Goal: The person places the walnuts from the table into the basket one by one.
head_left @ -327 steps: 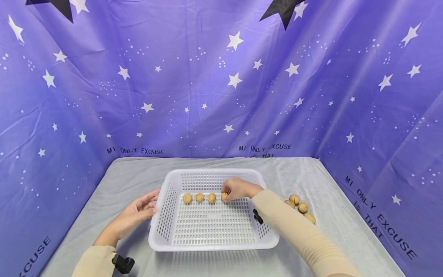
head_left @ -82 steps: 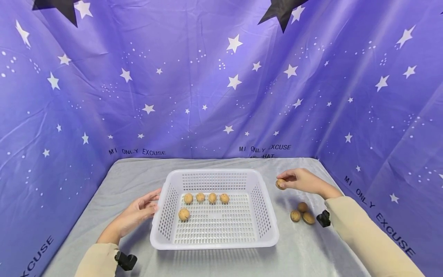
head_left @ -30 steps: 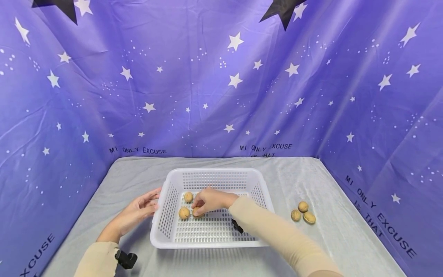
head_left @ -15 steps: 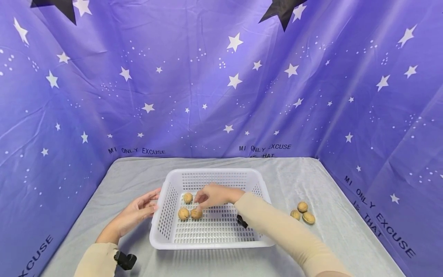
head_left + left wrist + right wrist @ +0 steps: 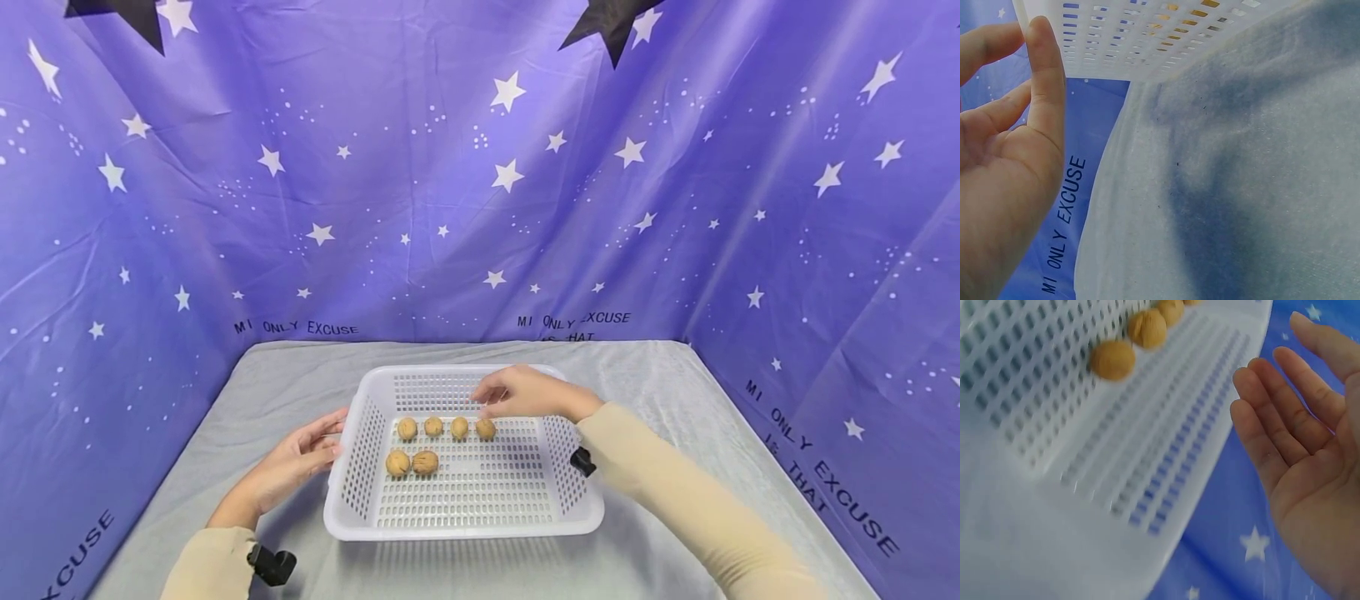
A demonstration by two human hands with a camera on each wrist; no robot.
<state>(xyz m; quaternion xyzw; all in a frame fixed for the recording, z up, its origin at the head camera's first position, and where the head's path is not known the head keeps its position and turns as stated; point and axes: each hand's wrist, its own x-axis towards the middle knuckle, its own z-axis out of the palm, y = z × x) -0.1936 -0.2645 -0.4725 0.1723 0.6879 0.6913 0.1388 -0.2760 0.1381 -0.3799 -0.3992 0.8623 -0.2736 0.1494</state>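
Note:
In the head view, a white perforated plastic basket stands on the cloth. On its floor is a back row of several walnuts, with two more walnuts in front at the left. My left hand touches the basket's left rim with fingers and thumb extended; the left wrist view has its thumb up against the rim. My right hand, nothing in its grasp, hovers over the basket's back right part, just above the row's rightmost walnut. Its fingers spread loosely in the right wrist view.
A grey cloth covers the table. Purple star-printed curtains enclose the back and both sides. The right sleeve crosses the table to the right of the basket and covers the spot where loose walnuts lay earlier.
Since the oldest frame, two walnuts have joined the basket as a front row. My right hand has let go of the latest one and moved up and right. My left hand stays at the rim.

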